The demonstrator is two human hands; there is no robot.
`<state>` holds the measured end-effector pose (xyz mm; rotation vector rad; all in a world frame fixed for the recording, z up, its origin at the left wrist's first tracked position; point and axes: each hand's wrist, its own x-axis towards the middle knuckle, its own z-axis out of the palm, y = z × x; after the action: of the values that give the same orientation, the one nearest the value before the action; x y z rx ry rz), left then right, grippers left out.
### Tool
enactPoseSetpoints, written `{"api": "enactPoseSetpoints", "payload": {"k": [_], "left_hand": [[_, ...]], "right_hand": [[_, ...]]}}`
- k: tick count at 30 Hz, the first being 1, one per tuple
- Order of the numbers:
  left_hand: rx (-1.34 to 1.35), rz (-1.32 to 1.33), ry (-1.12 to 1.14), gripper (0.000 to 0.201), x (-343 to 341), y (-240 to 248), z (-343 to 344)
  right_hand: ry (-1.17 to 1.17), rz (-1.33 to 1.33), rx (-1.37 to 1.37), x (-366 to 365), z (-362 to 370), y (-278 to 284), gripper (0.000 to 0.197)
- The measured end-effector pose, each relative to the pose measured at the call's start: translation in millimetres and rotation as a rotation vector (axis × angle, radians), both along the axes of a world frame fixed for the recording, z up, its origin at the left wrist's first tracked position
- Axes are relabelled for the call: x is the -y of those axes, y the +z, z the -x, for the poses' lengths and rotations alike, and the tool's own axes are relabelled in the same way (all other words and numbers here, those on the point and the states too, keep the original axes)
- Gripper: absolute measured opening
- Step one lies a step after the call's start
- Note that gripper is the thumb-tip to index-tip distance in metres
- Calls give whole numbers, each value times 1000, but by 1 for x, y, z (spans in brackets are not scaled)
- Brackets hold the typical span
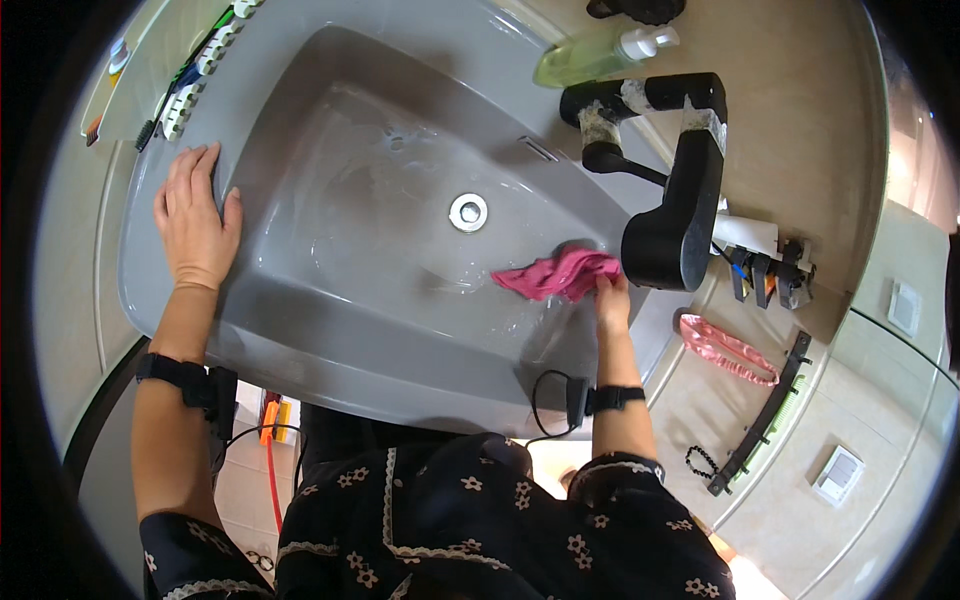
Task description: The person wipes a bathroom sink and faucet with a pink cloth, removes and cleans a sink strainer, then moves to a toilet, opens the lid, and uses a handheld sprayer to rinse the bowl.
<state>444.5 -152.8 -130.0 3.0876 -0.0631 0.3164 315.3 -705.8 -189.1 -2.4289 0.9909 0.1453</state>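
A wet pink cloth (548, 278) lies bunched on the right inner side of the grey washbasin (420, 365). My right hand (612, 298) grips its right end, just below the black tap (672, 235). The cloth's other end trails onto the basin floor, toward the round metal drain (468, 213). At the left, my left hand (198, 220) rests flat on the basin's rim, fingers stretched out and holding nothing. The fingertips of my right hand are partly hidden by the cloth.
A green soap bottle (592, 57) stands behind the tap. Toothbrushes hang in a white holder (205, 65) at the upper left. On the right are a brush holder (765, 265), a pink headband (727, 350) and a black hook rail (765, 415). Cables hang by both forearms.
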Motion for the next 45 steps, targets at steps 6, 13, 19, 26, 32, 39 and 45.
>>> {"api": "enactPoseSetpoints", "payload": {"k": [6,13,19,26,32,39,45], "left_hand": [[30,17,-47,53,16,-1,-13],[41,-37,-39,55,-6,-8,-2],[56,-2,1,61,23,-1,-5],[-330,332,-475,40,230,-28,16],[-583,-35,-583,34,265,-91,-2],[-86,90,-948,15,277,-106,-13],[-395,174,-896,35,253,-32,-21]], "right_hand": [[-60,495,-453,10,-53,-87,48],[433,142,119,-99,-52,-25,47],[196,87,-39,-12,-11,-37,50],[379,-21,-336,-103,-41,-27,77],[465,64,-370,-124,-36,-9,76],[240,-240,-57,-92,-26,4,60],[159,-354,70,-36,4,29,52]]}}
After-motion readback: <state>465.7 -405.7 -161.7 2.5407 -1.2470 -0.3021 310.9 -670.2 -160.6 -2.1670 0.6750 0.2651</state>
